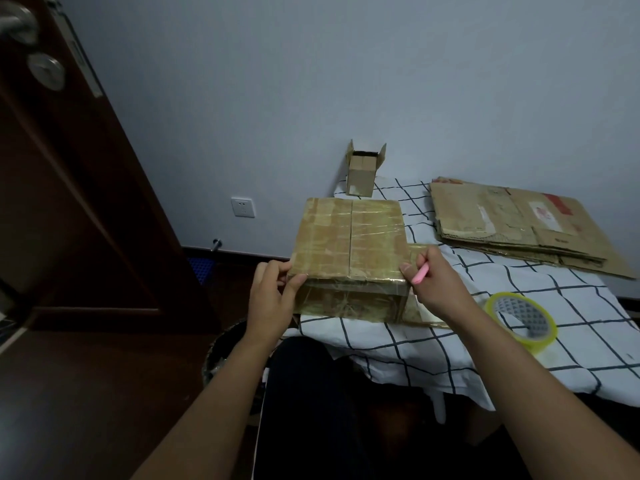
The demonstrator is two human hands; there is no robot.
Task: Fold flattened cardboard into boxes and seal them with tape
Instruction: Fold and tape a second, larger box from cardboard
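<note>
Hands: my left hand (273, 296) pinches the near left corner of the taped box (348, 239), thumb on the front face, fingers curled at the top edge; my right hand (436, 285) presses its thumb at the near right corner while its fingers curl round a pink cutter (420, 274), or a pen, I cannot tell which.
Box in hand: it sits on the near left edge of the checked cloth (450, 344), closed, top flaps meeting along a centre seam, shiny tape criss-crossing the top and the front face.
Progress: I judge this box folded and very nearly sealed; what remains on it looks like smoothing tape down at the near corners, or trimming a loose end.
Tape roll: the clear tape roll (521, 318) lies flat on the cloth just to my right, apart from the box, within easy reach.
Still to do: a stack of flattened cardboard (512, 223) lies farther back on the right, unfolded, so most of the job seems ahead.
Small box: a small open box (362, 173) stands against the wall behind, flaps up, not yet closed.
In the way: a dark door (69, 202) stands close on my left, and a bin (225, 355) sits by my knee; neither blocks the box, though the cutter crowds my right hand's grip.
</note>
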